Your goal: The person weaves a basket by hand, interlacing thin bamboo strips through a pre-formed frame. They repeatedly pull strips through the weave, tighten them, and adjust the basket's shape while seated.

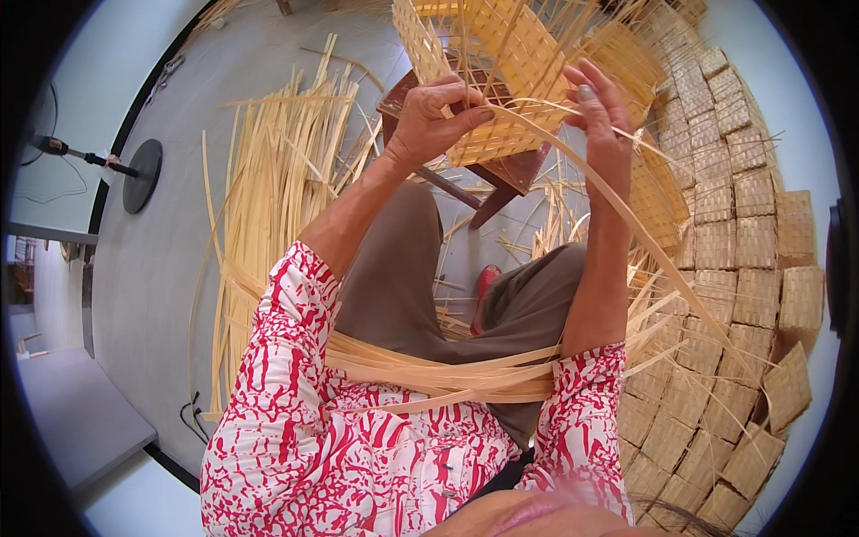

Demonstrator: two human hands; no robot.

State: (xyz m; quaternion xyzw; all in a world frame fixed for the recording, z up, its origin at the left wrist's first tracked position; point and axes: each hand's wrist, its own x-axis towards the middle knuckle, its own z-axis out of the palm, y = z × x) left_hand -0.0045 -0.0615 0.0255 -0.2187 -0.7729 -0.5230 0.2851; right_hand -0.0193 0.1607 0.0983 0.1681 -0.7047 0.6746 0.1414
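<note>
A partly woven bamboo basket point(514, 45) with loose upright strips rests on a small reddish-brown wooden stool point(523, 170) before my knees. At the near edge of the weave, my left hand point(437, 118) is closed, its thumb and fingers pinching a flat bamboo strip point(617, 201). From there this long strip curves down past my right forearm. My right hand point(599, 112) is raised just right of the basket, fingers partly stretched. A thinner bamboo strip point(653, 150) passes through it, seemingly held between thumb and fingers. A bundle of strips point(429, 371) lies across my lap.
Long loose strips point(282, 161) cover the floor to the left. Stacked woven baskets point(716, 295) line the right wall. A round black stand base point(143, 176) stands farther left. More woven pieces point(658, 192) lean right of the stool.
</note>
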